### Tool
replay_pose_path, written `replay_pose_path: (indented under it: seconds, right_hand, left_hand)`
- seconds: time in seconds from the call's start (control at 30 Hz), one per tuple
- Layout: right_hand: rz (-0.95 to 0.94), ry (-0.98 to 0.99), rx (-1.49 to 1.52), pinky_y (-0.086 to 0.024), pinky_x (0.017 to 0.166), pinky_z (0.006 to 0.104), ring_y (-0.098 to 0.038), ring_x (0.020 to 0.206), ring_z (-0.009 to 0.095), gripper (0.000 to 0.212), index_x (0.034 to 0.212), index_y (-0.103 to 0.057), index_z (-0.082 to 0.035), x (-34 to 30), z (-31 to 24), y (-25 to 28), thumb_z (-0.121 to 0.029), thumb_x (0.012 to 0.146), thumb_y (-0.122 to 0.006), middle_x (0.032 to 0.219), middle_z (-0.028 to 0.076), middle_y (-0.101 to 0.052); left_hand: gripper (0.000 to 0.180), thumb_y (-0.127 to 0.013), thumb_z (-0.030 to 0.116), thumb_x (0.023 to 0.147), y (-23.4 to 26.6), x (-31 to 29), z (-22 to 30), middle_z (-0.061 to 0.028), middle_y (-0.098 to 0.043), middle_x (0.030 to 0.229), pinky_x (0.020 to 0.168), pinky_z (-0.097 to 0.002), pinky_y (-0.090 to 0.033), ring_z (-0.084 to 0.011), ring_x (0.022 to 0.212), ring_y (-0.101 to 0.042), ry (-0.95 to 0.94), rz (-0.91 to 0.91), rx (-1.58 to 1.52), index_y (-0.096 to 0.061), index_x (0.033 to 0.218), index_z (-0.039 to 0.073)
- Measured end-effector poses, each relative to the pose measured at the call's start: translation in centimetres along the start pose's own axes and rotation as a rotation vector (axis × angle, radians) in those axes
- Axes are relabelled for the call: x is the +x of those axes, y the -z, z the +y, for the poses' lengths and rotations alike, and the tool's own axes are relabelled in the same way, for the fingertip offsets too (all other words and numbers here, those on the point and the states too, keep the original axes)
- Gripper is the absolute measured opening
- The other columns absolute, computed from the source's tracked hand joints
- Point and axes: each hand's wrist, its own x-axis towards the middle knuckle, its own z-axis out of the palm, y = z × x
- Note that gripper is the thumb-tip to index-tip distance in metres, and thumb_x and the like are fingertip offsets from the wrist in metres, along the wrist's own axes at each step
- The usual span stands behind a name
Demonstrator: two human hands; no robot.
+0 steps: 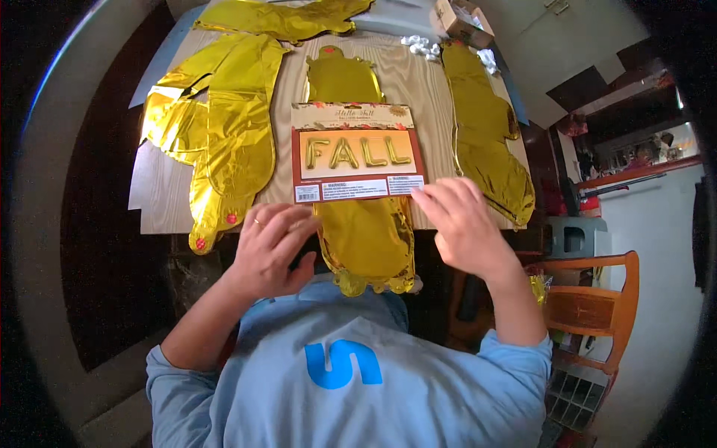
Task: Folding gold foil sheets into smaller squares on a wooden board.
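In the middle of the table lies a flat cardboard-topped package, brown and white, with gold letter balloons pictured on it. Beneath it stretches a flat gold foil balloon, its lower end hanging past the table's near edge towards me. My left hand hovers by the package's lower left corner, fingers loosely bent and thumb apart, gripping nothing I can see. At the lower right corner, my right hand has its index fingertip at the package edge and its thumb held away. Whether that fingertip touches is unclear.
Flat gold foil balloons lie at the left, along the far edge and at the right of the wooden table. White crumpled bits and an open cardboard box sit far right. A wooden chair stands right.
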Motion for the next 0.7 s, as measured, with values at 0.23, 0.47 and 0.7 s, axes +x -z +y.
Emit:
replay_pose_path:
  seconds: [0.23, 0.47, 0.7]
  right_hand:
    - [0.341, 0.110, -0.146, -0.039, 0.111, 0.0502, -0.053, 0.127, 0.030, 0.037, 0.128, -0.062, -0.006, -2.4, -0.4, -8.6, -0.010, 0.091, -0.058, 0.135, 0.015, -0.058]
    - [0.532, 0.124, -0.026, -0.050, 0.093, 0.0417, -0.065, 0.104, 0.025, 0.020, 0.104, -0.071, -0.003, -2.6, -3.1, -8.4, -0.014, 0.088, -0.065, 0.110, 0.011, -0.070]
    - [0.537, 0.093, -0.097, -0.047, 0.096, 0.0419, -0.060, 0.112, 0.024, 0.029, 0.118, -0.067, -0.009, -2.8, -2.2, -9.1, -0.016, 0.091, -0.061, 0.123, 0.009, -0.065]
  left_hand:
    - [0.072, -0.072, 0.014, 0.071, -1.4, 2.3, -1.2, -0.0156, -0.044, 0.149, 0.118, -0.0538, -0.029, -0.0366, 0.141, -0.039, 0.001, -0.246, 0.156, -0.052, 0.140, 0.010]
    - [0.051, -0.070, 0.015, 0.080, -3.0, 0.4, -1.6, -0.0106, -0.055, 0.139, 0.113, -0.0492, -0.036, -0.0295, 0.134, -0.050, -0.082, -0.099, 0.197, -0.062, 0.130, 0.010]
    - [0.039, -0.069, 0.013, 0.084, -4.2, -0.2, -2.2, -0.0055, -0.063, 0.132, 0.111, -0.0472, -0.038, -0.0246, 0.128, -0.057, -0.132, 0.042, 0.212, -0.067, 0.122, 0.011]
